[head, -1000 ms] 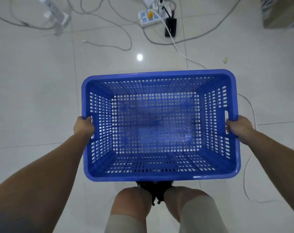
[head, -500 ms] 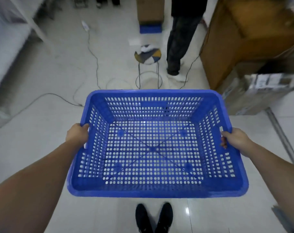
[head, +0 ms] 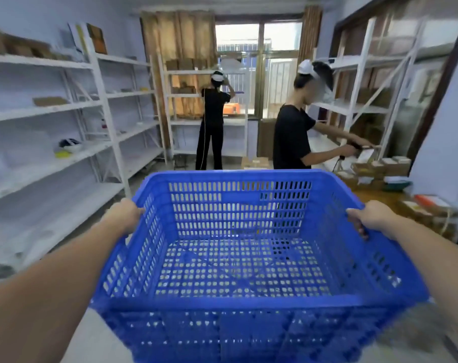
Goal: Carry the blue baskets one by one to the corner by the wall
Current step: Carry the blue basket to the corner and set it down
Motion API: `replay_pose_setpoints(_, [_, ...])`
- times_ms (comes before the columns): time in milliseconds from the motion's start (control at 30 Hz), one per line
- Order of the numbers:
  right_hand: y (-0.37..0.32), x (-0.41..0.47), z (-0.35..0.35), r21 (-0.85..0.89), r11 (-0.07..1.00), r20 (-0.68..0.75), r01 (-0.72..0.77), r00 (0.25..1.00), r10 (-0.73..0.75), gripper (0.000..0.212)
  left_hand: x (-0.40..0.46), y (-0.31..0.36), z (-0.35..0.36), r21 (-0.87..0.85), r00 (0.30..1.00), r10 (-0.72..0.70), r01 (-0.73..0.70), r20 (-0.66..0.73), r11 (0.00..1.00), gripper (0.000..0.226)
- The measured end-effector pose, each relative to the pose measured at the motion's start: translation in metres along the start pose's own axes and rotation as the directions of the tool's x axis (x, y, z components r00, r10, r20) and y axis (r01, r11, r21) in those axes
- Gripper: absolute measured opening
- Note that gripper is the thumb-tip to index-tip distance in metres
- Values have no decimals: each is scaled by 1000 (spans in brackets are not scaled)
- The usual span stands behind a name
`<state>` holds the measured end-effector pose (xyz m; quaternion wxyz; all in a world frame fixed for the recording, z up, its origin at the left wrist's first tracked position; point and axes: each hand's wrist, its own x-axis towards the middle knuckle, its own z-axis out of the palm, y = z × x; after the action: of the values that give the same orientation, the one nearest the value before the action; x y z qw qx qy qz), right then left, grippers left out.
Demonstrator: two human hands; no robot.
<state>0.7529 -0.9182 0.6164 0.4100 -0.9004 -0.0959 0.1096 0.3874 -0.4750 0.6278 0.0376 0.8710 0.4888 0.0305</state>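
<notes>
From the head camera, the person carries a blue basket (head: 238, 247) in front of the body, raised off the floor with its open top tilted toward the camera; it is empty, and its perforated bottom and walls show through. The left hand (head: 124, 217) is closed over the basket's left rim, and the right hand (head: 369, 217) grips the right rim, its fingers (head: 360, 229) curled down over the edge. Beyond the basket stand two people in black shirts (head: 292, 137), one at the far shelving by the window (head: 259, 69), one nearer at the right. White metal shelves (head: 65, 106) line the left wall, and cardboard boxes (head: 379, 166) sit at the right.
</notes>
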Motion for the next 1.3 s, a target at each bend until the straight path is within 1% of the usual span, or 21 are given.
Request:
replay_pose_setpoints(100, [-42, 0, -6, -24, 999, 16, 36, 999, -36, 34, -16, -15, -35, -33, 1000, -5, 4, -29, 999, 39])
replay_pose_setpoints(200, [-74, -5, 4, -27, 997, 61, 68, 996, -66, 33, -24, -41, -49, -40, 997, -35, 32, -68, 999, 38])
replay_pose_setpoints(233, [-82, -6, 11, -21, 997, 79, 75, 994, -73, 33, -23, -52, -50, -85, 994, -72, 65, -79, 994, 38])
replay_pose_setpoints(300, [-98, -8, 28, -28, 995, 108, 97, 990, -94, 33, -17, -75, -51, -115, 981, -154, 141, -114, 983, 39])
replay_pose_setpoints(400, [-122, -10, 60, -54, 991, 147, 122, 983, -113, 33, -3, -110, -47, -155, 958, -219, 192, -187, 969, 40])
replay_pose_setpoints(433, [-130, -12, 70, -63, 990, 154, 127, 981, -116, 33, 1, -120, -48, -149, 957, -232, 207, -176, 967, 39])
replay_pose_setpoints(500, [-146, -13, 94, -79, 987, 171, 139, 977, -124, 34, 3, -141, -51, -82, 963, -228, 218, -143, 973, 35])
replay_pose_setpoints(567, [-161, -13, 116, -80, 984, 196, 157, 971, -139, 36, 0, -165, -56, 73, 977, -205, 209, -59, 975, 32])
replay_pose_setpoints(600, [-169, -14, 128, -77, 982, 211, 172, 966, -152, 37, 0, -178, -57, 136, 980, -198, 200, -24, 970, 35])
replay_pose_setpoints(633, [-179, -14, 141, -78, 979, 226, 186, 960, -164, 39, -2, -191, -58, 171, 977, -212, 209, 0, 963, 38])
replay_pose_setpoints(700, [-199, -14, 174, -80, 974, 259, 213, 948, -186, 42, -9, -219, -59, 226, 973, -232, 221, 21, 949, 36])
replay_pose_setpoints(733, [-211, -14, 191, -78, 971, 277, 227, 940, -198, 43, -13, -232, -60, 248, 969, -245, 232, 21, 940, 34])
replay_pose_setpoints(800, [-236, -17, 226, -73, 964, 317, 257, 922, -222, 43, -14, -267, -60, 238, 957, -290, 281, 4, 930, 32])
replay_pose_setpoints(867, [-263, -19, 264, -62, 951, 372, 302, 891, -259, 44, -16, -302, -59, 168, 935, -355, 351, -6, 921, 31])
replay_pose_setpoints(933, [-292, -20, 304, -54, 933, 439, 355, 848, -297, 44, -16, -340, -57, 69, 894, -444, 448, -67, 892, 26])
replay_pose_setpoints(1033, [-338, -20, 365, -24, 907, 518, 420, 781, -348, 35, -25, -388, -58, -45, 818, -566, 564, -105, 824, 21])
replay_pose_setpoints(1133, [-387, -29, 427, 17, 880, 602, 475, 697, -388, 37, -46, -428, -60, -95, 711, -693, 686, -124, 721, 24])
replay_pose_setpoints(1233, [-437, -46, 487, 60, 845, 673, 531, 604, -427, 40, -73, -464, -61, -63, 611, -778, 779, -148, 624, 20])
replay_pose_setpoints(1300, [-467, -65, 525, 92, 816, 712, 571, 535, -455, 42, -93, -488, -61, -77, 558, -815, 816, -158, 573, 28])
